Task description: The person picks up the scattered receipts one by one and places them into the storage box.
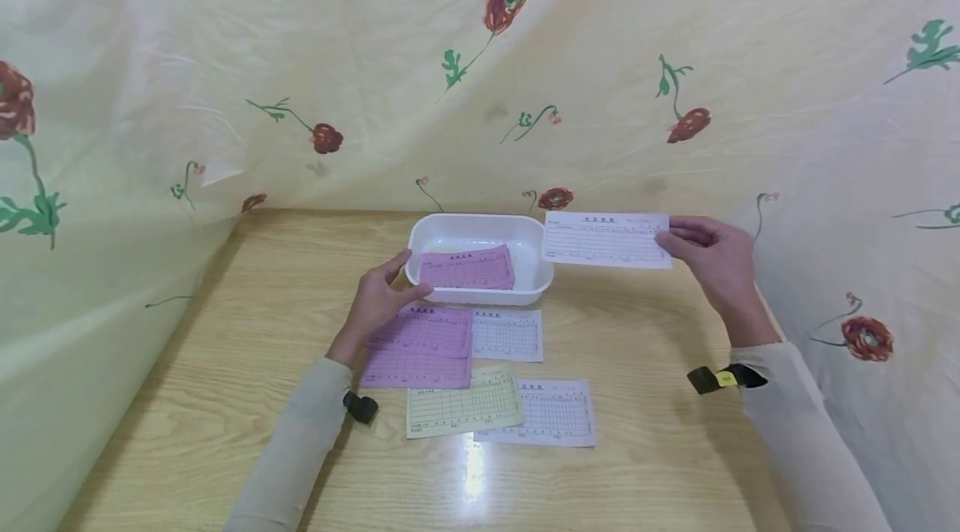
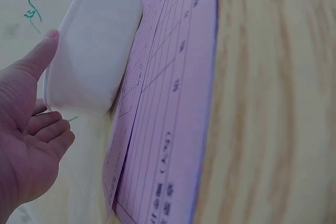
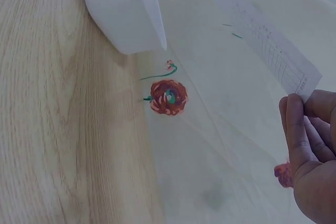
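My right hand (image 1: 712,253) pinches a white printed form slip (image 1: 606,240) by its right end, thumb in front and fingers behind. The slip is raised off the table, its left end overlapping the right rim of a white plastic tub (image 1: 534,272) in the head view. Round the tub's left end, my left hand (image 1: 384,288) holds it, thumb at the front rim and index finger at the far side. Inside the tub lie pink form slips (image 1: 468,268). In the left wrist view, the thumb presses the tub wall (image 2: 94,51) near its rim.
In front of the tub, two overlapping pink slips (image 1: 420,369) partly cover a white slip (image 1: 510,336). Nearer, a yellow slip (image 1: 461,407) overlaps another white slip (image 1: 558,414). Flowered cloth (image 1: 420,98) rises behind the wooden table (image 1: 637,465) and along both sides.
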### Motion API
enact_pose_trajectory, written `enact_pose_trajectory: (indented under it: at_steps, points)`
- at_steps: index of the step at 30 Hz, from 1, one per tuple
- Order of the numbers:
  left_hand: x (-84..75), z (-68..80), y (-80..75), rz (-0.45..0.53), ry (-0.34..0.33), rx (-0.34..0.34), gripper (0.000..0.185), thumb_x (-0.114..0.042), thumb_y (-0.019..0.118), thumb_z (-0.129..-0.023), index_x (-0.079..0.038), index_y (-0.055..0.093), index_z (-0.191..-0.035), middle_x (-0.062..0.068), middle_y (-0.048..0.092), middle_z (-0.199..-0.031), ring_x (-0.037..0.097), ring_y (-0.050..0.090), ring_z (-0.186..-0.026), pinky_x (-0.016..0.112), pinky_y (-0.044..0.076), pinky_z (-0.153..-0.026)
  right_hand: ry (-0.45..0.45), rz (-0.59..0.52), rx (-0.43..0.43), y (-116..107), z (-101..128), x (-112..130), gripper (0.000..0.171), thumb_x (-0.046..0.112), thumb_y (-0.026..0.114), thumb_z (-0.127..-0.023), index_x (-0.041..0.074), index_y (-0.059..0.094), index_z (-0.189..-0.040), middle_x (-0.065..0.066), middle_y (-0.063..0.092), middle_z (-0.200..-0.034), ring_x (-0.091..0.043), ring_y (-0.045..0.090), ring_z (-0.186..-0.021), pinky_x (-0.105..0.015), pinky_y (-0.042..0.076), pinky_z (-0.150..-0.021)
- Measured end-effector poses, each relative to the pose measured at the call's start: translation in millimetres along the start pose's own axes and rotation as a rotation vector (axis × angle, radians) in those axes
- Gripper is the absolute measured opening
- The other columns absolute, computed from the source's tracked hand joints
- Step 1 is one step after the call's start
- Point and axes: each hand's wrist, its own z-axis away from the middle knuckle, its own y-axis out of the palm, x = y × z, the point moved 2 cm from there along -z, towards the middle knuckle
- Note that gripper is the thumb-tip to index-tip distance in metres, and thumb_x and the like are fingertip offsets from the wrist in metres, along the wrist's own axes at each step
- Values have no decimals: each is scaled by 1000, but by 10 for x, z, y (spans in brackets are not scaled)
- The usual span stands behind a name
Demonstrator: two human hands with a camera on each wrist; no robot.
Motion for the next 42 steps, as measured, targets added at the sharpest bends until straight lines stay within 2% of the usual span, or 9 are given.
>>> enact_pose_trajectory:
  at_steps: [8, 20, 27, 33, 42]
  points:
    - [-10, 16, 3, -3, 14, -5, 95, -46, 86, -80, -8, 42, -155, 6, 36, -163, 28, 28, -153, 49, 25, -126, -46, -23, 39, 172, -59, 87, 49, 19, 79, -92, -7, 64, -130, 24, 72, -92, 3, 69, -88, -14, 60, -76]
    - [-8, 22, 3, -4, 16, -12, 94, -45, 86, -81, -8, 42, -155, 6, 36, -163, 28, 28, -153, 48, 26, -126, -42, -60, 72, 486, -130, 246, 48, 24, 80, -91, -3, 66, -128, 17, 72, -95, -2, 69, -91, -16, 60, -78]
    - [-17, 24, 5, -10, 30, -19, 92, -42, 86, -81, -4, 43, -154, 8, 38, -162, 29, 31, -152, 48, 28, -125, -62, -117, 97, 742, -172, 283, 41, 14, 79, -91, -6, 67, -125, 10, 74, -96, -5, 70, -90, -18, 62, -78]
    - [0, 11, -10, -6, 54, -22, 87, -35, 86, -84, -3, 43, -153, 10, 40, -160, 30, 33, -151, 49, 30, -124, -56, -137, 107, 986, -232, 295, 39, 14, 79, -91, -3, 69, -124, 2, 75, -100, -8, 71, -90, -20, 62, -79]
    - [17, -1, -10, -19, 34, -18, 91, -42, 86, -82, -5, 43, -154, 9, 39, -161, 30, 33, -151, 48, 31, -124, -60, -216, 149, 1299, -281, 271, 37, 8, 81, -88, -5, 69, -122, -2, 75, -100, -9, 72, -91, -22, 63, -80]
